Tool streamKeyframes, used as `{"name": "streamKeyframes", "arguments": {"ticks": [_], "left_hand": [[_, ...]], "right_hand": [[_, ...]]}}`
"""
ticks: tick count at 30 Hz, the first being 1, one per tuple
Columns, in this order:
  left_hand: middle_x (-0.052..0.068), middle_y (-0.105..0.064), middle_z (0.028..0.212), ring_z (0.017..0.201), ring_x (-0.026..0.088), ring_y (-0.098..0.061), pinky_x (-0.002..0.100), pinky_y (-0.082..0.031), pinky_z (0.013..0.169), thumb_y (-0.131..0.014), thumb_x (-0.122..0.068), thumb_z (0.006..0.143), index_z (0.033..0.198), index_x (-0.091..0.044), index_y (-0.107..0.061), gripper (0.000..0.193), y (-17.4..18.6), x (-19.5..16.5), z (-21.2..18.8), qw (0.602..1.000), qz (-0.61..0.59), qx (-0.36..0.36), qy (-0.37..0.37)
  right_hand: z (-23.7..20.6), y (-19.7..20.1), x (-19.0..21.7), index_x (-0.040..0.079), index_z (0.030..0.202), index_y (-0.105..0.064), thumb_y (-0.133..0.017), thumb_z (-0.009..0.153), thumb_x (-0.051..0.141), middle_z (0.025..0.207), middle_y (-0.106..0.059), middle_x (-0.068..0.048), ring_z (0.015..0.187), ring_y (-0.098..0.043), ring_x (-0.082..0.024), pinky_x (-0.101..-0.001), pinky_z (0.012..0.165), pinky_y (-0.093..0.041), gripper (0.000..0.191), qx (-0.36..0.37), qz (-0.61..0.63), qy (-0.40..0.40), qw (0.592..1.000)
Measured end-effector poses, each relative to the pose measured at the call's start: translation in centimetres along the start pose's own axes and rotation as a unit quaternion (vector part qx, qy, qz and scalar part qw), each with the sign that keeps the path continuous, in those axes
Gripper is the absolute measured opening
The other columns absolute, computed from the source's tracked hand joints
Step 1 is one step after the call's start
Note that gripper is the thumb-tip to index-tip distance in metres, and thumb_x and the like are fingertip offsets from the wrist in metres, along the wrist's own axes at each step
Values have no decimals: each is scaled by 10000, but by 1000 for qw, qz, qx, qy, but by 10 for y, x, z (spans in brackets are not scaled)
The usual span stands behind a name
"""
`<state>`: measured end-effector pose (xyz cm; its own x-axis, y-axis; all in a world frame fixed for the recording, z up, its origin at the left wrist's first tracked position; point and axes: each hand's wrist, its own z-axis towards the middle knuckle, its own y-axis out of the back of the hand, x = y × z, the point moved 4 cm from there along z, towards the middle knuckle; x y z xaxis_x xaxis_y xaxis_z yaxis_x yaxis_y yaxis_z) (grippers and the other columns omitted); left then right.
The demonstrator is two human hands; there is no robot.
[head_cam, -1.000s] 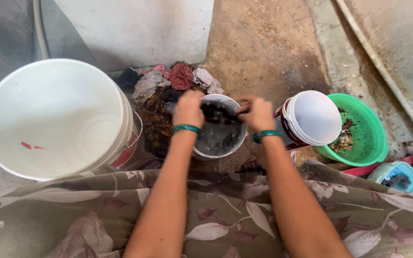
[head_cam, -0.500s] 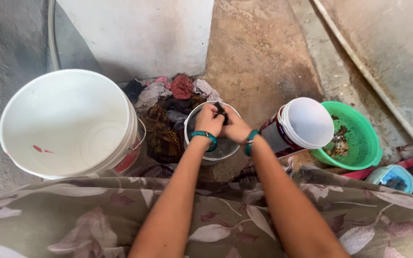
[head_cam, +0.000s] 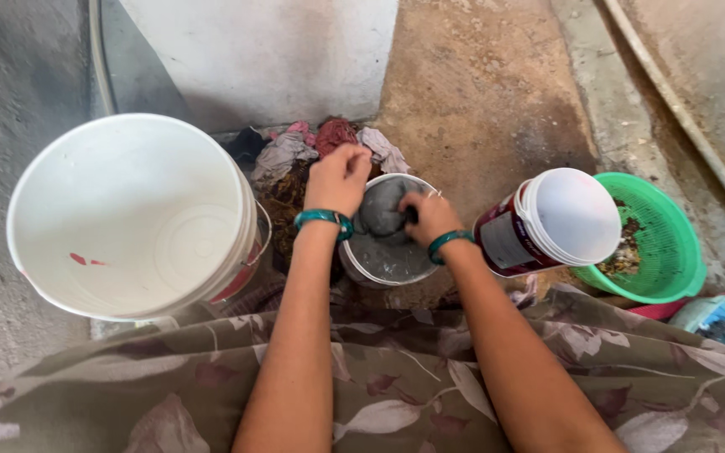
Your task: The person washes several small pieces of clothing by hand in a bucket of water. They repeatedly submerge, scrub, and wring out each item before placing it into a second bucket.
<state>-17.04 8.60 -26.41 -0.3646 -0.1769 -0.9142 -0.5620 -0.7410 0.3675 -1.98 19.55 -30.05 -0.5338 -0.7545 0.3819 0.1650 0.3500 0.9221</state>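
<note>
Both hands, left (head_cam: pixel 339 178) and right (head_cam: pixel 430 218), have closed in, fingers now gripping the grey cloth (head_cam: pixel 379 210) over the small bucket (head_cam: pixel 388 267), wringing it

Single head cam, looking steeply down from above, close over both forearms and small bucket (head_cam: pixel 386 252); floor (head_cam: pixel 480 92) fills top of frame. No 2nd view to overlap.

Lg white bucket (head_cam: pixel 127 214) at left, red marks on wall. Heap of crumpled rags (head_cam: pixel 329 143), pink/red/grey, at foot of white wall. White-lidded tub w/ dark label (head_cam: pixel 547 220) tilted, touching green basket (head_cam: pixel 660 239) holding brown debris. Pale blue container (head_cam: pixel 723 320) lower right. Pipe (head_cam: pixel 681 109) along concrete.
</note>
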Motion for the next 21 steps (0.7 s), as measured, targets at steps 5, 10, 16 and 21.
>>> {"name": "streamKeyframes", "arguments": {"ticks": [5, 10, 16, 21], "left_hand": [[181, -744, 920, 865, 342, -743, 416, -591, 790, -663, -182, 888, 1030, -96, -753, 189, -28, 35, -13, 997, 28, 64, -25], [141, -735, 1086, 1009, 358, -688, 483, -540, 888, -706, -196, 847, 1029, -116, -759, 205, -49, 49, -30, 976, 144, 161, -7], [142, -722, 1109, 1028, 365, -677, 478, -542, 898, -700, -176, 852, 1038, -119, -762, 203, -41, 46, -22, 982, 134, 131, 5], [154, -734, 1076, 989, 351, -704, 451, -566, 852, -683, -140, 877, 1050, -77, -742, 193, -37, 39, -10, 994, 58, 94, 15]], "right_hand": [[3, -43, -6, 147, 1258, -673, -722, 823, 52, 1183, -661, -269, 1079, -639, -477, -541, 902, -530, 448, 44, -29, -111, 992], [8, -66, -10, 158, 1165, -751, -795, 759, 90, 1275, -641, -238, 1169, -653, -401, -454, 982, -560, 414, 221, -106, -167, 955], [18, -33, -13, 116, 1097, -783, -883, 714, 317, 1163, -733, -204, 1111, -701, -358, -415, 973, -567, 444, 186, -135, -136, 964], [11, 67, -8, 195, 1114, -801, -871, 739, 442, 1054, -769, -131, 952, -757, -297, -386, 933, -585, 454, 82, -106, -113, 984]]}}
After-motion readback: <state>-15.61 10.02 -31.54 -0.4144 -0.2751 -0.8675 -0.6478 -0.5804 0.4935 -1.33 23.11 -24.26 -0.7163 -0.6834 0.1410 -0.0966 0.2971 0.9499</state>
